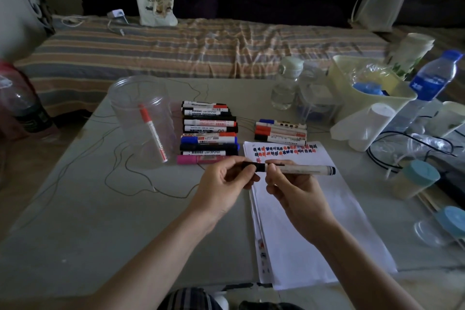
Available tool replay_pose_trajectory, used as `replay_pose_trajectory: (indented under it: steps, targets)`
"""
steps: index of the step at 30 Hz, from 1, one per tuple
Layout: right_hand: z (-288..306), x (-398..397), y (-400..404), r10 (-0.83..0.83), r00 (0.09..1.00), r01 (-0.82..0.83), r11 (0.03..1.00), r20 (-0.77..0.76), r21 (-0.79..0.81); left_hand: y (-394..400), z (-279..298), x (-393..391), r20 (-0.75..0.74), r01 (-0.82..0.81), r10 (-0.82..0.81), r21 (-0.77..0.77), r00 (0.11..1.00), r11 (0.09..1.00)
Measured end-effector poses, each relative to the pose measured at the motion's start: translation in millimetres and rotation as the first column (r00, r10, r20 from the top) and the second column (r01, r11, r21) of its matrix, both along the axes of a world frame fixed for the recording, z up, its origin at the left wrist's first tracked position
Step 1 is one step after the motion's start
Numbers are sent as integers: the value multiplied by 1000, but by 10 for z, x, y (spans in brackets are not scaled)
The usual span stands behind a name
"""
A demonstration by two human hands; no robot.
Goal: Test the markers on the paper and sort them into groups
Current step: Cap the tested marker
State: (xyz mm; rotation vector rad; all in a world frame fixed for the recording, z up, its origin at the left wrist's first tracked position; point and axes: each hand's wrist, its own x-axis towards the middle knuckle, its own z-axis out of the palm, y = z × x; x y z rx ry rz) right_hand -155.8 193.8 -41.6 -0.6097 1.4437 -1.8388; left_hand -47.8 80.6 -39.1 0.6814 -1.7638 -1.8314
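Both hands hold one white marker level above the top of the paper stack on the desk. The left hand has its fingers curled round the black cap, hiding most of it; the right hand grips the barrel, whose print is too small to read. Whether the cap is seated or partly off cannot be told. Red, blue and black test marks run along the paper's top edge. A row of markers lies just left of the paper, a smaller group above it. A red marker leans inside a clear plastic cup. The desk's right side is dim clutter, cut off at the edge.
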Motion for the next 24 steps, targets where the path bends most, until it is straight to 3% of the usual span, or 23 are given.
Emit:
replay_pose_trajectory:
  steps: [8, 12, 15, 16, 18, 20, 21, 22, 24]
  targets:
    - [-46, 37, 54, -26, 997, 25, 1000, 68, 18, 10, -46, 16, 27, 44, -42, -79, 999, 996]
    - [-31, -64, 178, 87, 972, -97, 995, 220, 33, -72, -84, 139, 18, 114, -116, 104, 993, 988]
    - [-8, -263, 330, 42, 960, -60, 996, 277, 59, -238, -148, 229, 4, 25, -26, 146, 1000, 989]
    - [12, -329, 351, 18, 979, -42, 992, 201, 117, -287, -159, 244, 20, -2, 0, 109, 1000, 994]
    - [74, -414, 327, 81, 982, -24, 951, -173, 310, -343, -152, 239, 50, -20, 19, 25, 999, 999]
    - [153, -454, 214, 290, 759, 25, 881, -583, 472, -365, -110, 196, 89, 28, -18, -111, 996, 993]
    - [177, -478, 139, 392, 618, 37, 851, -681, 523, -382, -94, 171, 110, 55, -35, -184, 993, 981]
    - [196, -494, 60, 468, 518, 34, 825, -716, 564, -409, -87, 146, 120, 65, -35, -251, 992, 966]
    - [194, -567, -71, 502, 438, 53, 814, -746, 579, -516, -102, 106, 138, 23, 41, -430, 990, 903]
